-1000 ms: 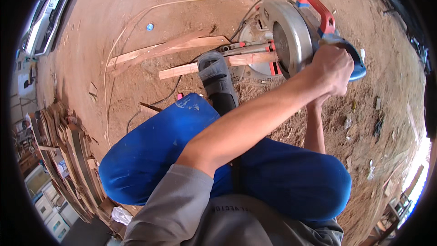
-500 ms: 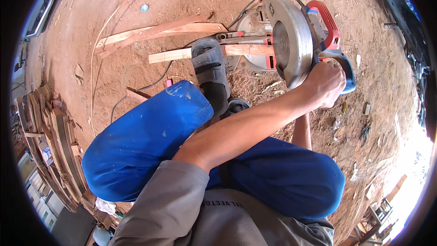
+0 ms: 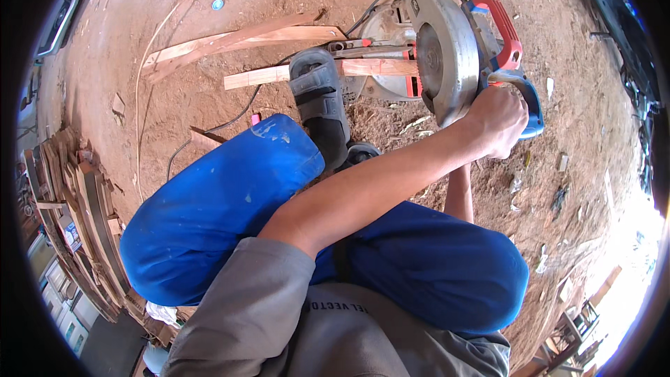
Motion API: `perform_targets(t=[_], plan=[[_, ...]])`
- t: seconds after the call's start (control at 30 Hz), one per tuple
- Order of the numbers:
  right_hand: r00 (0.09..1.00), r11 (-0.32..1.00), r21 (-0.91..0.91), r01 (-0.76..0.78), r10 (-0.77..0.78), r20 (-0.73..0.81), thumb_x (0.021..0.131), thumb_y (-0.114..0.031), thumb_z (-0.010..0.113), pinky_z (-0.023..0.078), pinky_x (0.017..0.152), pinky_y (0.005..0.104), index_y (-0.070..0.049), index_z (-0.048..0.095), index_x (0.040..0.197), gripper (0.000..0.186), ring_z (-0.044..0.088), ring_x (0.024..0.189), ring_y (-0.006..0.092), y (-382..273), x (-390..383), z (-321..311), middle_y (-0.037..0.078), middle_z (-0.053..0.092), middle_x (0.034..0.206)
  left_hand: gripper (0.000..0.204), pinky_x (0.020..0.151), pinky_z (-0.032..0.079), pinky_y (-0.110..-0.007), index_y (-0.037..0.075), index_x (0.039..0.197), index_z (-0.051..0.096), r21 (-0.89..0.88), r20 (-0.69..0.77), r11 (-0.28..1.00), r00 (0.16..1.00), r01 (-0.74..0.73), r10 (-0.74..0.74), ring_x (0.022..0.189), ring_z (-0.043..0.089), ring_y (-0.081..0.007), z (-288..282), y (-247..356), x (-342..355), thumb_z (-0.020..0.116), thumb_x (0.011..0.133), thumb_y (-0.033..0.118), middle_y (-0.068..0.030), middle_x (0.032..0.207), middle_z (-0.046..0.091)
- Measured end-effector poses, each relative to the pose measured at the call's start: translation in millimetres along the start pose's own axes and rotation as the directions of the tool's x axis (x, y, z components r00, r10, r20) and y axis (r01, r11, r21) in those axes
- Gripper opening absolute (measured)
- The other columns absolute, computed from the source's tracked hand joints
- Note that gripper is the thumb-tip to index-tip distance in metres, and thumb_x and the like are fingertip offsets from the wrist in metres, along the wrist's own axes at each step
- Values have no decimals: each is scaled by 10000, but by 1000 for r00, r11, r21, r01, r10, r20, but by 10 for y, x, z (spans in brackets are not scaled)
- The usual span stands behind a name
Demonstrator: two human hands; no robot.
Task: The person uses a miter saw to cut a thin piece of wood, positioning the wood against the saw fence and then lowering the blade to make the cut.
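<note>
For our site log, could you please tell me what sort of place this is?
Probably an informal woodworking spot: a miter saw stands on dirt ground, with a pile of wooden boards at left.

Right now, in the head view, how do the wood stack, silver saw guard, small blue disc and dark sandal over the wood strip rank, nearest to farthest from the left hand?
1. Silver saw guard: just up and left of the left hand.
2. Dark sandal: left, over the wood strip.
3. Small blue disc: farther left, near the top.
4. Wood stack: farthest, lower left.
</note>
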State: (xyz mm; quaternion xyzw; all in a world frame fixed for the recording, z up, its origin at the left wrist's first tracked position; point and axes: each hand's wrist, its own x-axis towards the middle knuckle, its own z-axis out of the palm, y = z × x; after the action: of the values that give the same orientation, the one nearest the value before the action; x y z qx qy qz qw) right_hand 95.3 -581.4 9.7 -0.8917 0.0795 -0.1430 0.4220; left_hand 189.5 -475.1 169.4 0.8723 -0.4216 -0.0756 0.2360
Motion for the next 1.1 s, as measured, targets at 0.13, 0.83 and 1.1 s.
perform_targets(t=[0.13,0.83,1.1], plan=[[1000,1000,-3,2,-2,11,819,-229,855,505,1009,449,-27,677,1210,475,638,1152,336,-24,10,-27,187,667,1215,277,694,575,-369,39,919,784,10,-2,1000,1000,17,-17,833,759,-226,-41,13,0,747,706,213,-121,891,779],[999,1000,-9,9,-9,51,835,-256,843,491,1031,455,-36,650,1259,515,622,1188,336,-138,37,-60,184,650,1262,306,742,579,-352,61,935,803,-15,94,998,994,57,-55,879,767,-218,-305,-5,43,762,711,266,-128,944,789],[999,1000,-10,16,-16,51,842,-267,838,486,1039,457,-39,640,1278,530,616,1202,335,-175,64,-70,182,643,1280,319,716,580,-361,31,932,771,-63,8,997,999,51,-50,846,763,-241,-245,-19,43,772,681,228,-151,919,773]])
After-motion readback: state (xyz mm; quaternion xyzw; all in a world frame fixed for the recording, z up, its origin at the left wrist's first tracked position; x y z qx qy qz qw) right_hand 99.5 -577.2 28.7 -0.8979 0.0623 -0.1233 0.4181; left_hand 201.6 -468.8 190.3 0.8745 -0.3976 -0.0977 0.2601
